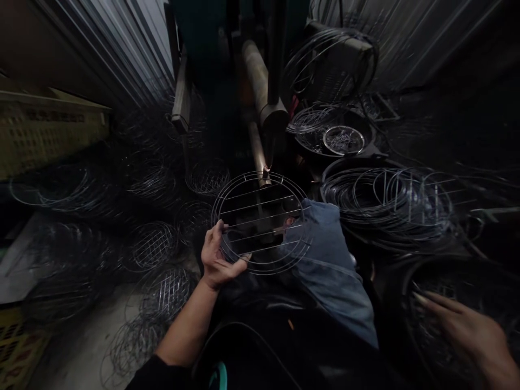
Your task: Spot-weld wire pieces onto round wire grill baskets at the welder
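My left hand (219, 257) grips the left edge of a round wire rack (260, 218), thumb and fingers closed on its rim. Double rings and several parallel cross wires make up the rack, which I hold in front of a machine's rod-shaped electrode (260, 154). The rack's far rim is close to the electrode tip; whether they touch I cannot tell. At the lower right, my right hand (467, 327) reaches into a dark tub (410, 281) of small metal wire pieces. Its fingers are stretched out and dimly lit, with no held piece showing.
Round wire racks (154, 246) lie piled on the left floor. A black tub of wire rings (361, 197) stands at right, behind it a basin with a small round bowl (344, 140). Yellow crates (52, 130) line the left. My denim-clad leg (333, 265) is below the machine.
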A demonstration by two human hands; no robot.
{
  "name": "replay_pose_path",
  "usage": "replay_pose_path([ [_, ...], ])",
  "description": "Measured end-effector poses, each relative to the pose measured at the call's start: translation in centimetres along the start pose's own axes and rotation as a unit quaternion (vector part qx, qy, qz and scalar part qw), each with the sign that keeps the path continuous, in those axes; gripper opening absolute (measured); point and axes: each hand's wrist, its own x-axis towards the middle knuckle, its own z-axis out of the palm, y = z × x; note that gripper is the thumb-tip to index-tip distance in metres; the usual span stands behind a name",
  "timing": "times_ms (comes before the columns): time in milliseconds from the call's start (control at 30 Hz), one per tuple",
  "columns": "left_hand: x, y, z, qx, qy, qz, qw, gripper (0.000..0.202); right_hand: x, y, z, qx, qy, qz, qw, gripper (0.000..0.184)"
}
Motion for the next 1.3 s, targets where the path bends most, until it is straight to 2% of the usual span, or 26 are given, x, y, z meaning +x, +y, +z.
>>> replay_pose_path([
  [67,-0.1,0.2,0.0,0.003,0.005,0.003,1.0,0.101,-1.5,-3.0,0.8,0.099,-0.012,0.044,0.994,0.018],
  [167,-0.2,0.5,-0.4,0.01,0.014,0.019,1.0,0.103,-3.4,-6.5,2.6,0.168,-0.064,-0.007,0.984,0.031],
  [233,-0.4,0.5,-0.7,0.027,0.015,0.026,0.999,0.103,-4.3,-7.7,3.8,0.176,-0.081,-0.059,0.979,0.034],
  [333,-0.9,0.4,-1.0,0.045,0.018,0.032,0.998,0.104,-5.1,-7.9,4.9,0.149,-0.108,-0.161,0.97,0.029],
  [433,-1.2,0.2,-0.8,0.022,0.032,0.031,0.999,0.103,-5.5,-6.8,5.6,0.082,-0.199,-0.25,0.944,0.023],
  [500,-1.0,0.0,-0.4,0.014,0.035,0.029,0.999,0.102,-5.6,-5.8,6.2,0.042,-0.246,-0.273,0.929,0.022],
  [600,-0.7,-0.5,0.0,0.014,0.029,0.025,0.999,0.101,-5.8,-4.9,7.0,0.016,-0.257,-0.267,0.929,0.026],
  [733,-0.6,-1.5,0.2,0.033,0.021,0.017,0.999,0.101,-6.2,-5.6,7.1,0.019,-0.282,-0.26,0.923,0.025],
  [867,-0.5,-1.9,0.3,0.015,0.052,0.034,0.998,0.103,-6.5,-6.7,6.4,0.05,-0.293,-0.264,0.918,0.025],
  [967,-0.5,-1.3,0.6,0.011,0.068,0.038,0.997,0.101,-6.4,-6.5,6.2,0.074,-0.3,-0.264,0.914,0.024],
  [1033,-0.6,-0.8,0.7,0.01,0.066,0.023,0.997,0.099,-6.5,-6.0,6.3,0.096,-0.286,-0.233,0.924,0.023],
  [1133,-0.9,-0.4,1.0,-0.007,0.067,-0.01,0.998,0.096,-7.5,-5.2,6.5,0.133,-0.256,-0.148,0.946,0.028],
  [1233,-0.8,-0.6,1.2,-0.027,0.083,-0.016,0.996,0.096,-8.7,-4.6,6.2,0.169,-0.274,-0.086,0.943,0.031],
  [1300,-0.5,-0.8,1.4,-0.021,0.07,-0.016,0.997,0.099,-8.6,-3.8,5.9,0.21,-0.277,-0.05,0.936,0.029],
])
